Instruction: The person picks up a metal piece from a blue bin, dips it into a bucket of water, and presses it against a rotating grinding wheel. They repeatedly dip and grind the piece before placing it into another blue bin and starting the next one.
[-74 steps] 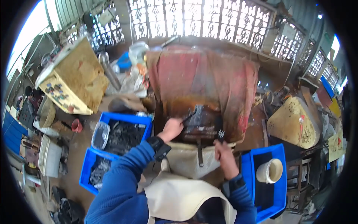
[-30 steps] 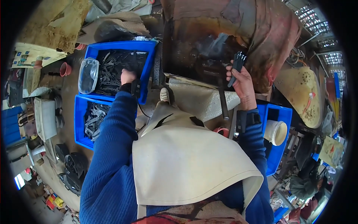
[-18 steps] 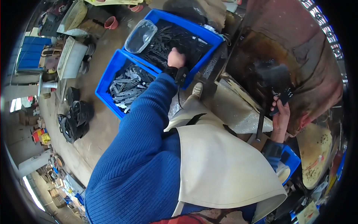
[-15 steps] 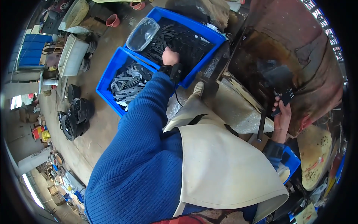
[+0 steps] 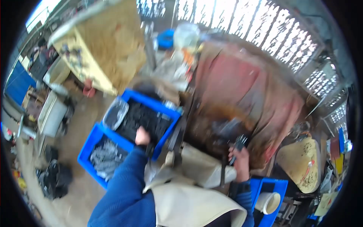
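My left hand (image 5: 142, 136) reaches into the farther blue crate (image 5: 172, 112), its fingers curled down against the dark flat strips (image 5: 153, 118) lying there. Motion blur and the back of the hand hide whatever the fingertips hold. Over at the right, my right hand (image 5: 242, 163) is closed around dark flat pieces (image 5: 241, 143) with small light marks, held upright above the near edge of a stained, reddish-brown covered work surface (image 5: 230, 89). Grey strips (image 5: 106, 159) fill the nearer blue crate (image 5: 84, 152). A clear plastic tub (image 5: 115, 114) rests at the left side of the farther crate.
Beside my right forearm stands another blue crate (image 5: 281, 189) with a white bucket (image 5: 267, 202) in it. A stained yellowish board (image 5: 300, 164) is at the right. Black bags (image 5: 54, 178) lie on the floor at left. A tan-topped bench (image 5: 109, 41) stands at the back.
The view has tilted up and swung right, bringing in the far wall and bench. My left hand stays in the farther crate; my right hand still holds the dark pieces.
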Demonstrator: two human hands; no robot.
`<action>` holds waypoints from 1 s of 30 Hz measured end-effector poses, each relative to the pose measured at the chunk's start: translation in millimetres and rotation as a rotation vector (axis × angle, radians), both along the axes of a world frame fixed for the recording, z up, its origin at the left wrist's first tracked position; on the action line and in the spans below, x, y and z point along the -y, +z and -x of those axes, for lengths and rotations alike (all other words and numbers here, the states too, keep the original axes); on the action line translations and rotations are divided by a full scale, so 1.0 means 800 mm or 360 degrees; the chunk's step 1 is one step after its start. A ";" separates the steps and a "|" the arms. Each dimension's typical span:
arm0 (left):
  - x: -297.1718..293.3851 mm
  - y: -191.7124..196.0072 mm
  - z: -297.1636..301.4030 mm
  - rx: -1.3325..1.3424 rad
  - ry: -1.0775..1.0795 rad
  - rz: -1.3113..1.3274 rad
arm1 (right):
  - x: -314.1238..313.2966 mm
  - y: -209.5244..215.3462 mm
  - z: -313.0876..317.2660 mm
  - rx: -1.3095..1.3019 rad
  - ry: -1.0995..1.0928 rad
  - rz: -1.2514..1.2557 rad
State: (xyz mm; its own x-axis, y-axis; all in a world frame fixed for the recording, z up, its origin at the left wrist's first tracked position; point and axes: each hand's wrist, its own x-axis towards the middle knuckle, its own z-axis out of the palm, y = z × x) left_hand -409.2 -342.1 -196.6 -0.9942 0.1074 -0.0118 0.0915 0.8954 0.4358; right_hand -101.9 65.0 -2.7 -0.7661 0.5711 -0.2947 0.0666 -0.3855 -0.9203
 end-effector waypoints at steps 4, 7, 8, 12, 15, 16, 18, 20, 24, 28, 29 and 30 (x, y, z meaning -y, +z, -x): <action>-0.016 0.014 -0.006 0.0191 0.0215 -0.0070 | -0.008 -0.006 -0.015 -0.0105 -0.0097 0.0020; -0.027 0.019 0.001 0.0040 0.0344 -0.0219 | -0.007 -0.012 -0.023 -0.0138 -0.0136 0.0065; -0.036 0.023 0.000 -0.0067 0.0425 -0.0320 | -0.009 -0.013 -0.028 -0.0126 -0.0162 0.0061; 0.027 -0.011 0.036 -0.0175 0.0586 -0.0983 | -0.021 -0.008 -0.007 -0.0051 -0.0093 -0.0077; -0.014 0.049 0.006 0.0129 0.0508 -0.1581 | -0.047 -0.020 -0.030 0.0184 -0.0207 -0.0412; -0.054 0.109 -0.019 0.0389 0.0459 -0.1876 | -0.056 -0.024 -0.052 0.0330 -0.0258 -0.0545; -0.089 0.201 -0.053 0.0624 0.0442 -0.2154 | -0.062 -0.027 -0.064 0.0580 -0.0229 -0.0805; -0.086 0.232 -0.066 0.0755 0.0303 -0.2242 | -0.058 -0.027 -0.055 0.0592 -0.0194 -0.0816; -0.111 0.245 -0.082 0.1055 -0.0030 -0.2448 | -0.053 -0.031 -0.053 0.0685 -0.0169 -0.0880; -0.148 0.258 -0.097 0.1447 -0.0319 -0.2513 | -0.055 -0.037 -0.056 0.0718 -0.0182 -0.0993; -0.158 0.263 -0.101 0.1583 -0.0395 -0.2503 | -0.055 -0.039 -0.055 0.0716 -0.0208 -0.1019; -0.170 0.274 -0.109 0.1592 -0.0402 -0.2498 | -0.058 -0.043 -0.057 0.0718 -0.0240 -0.1045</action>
State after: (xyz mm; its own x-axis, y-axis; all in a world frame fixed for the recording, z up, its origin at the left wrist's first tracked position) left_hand -322.3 -205.8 22.5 -0.6442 0.7192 -0.2605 -0.6339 -0.3113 0.7080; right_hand -56.2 111.3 -37.0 -0.5547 0.8225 -0.1255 0.4758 0.1898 -0.8588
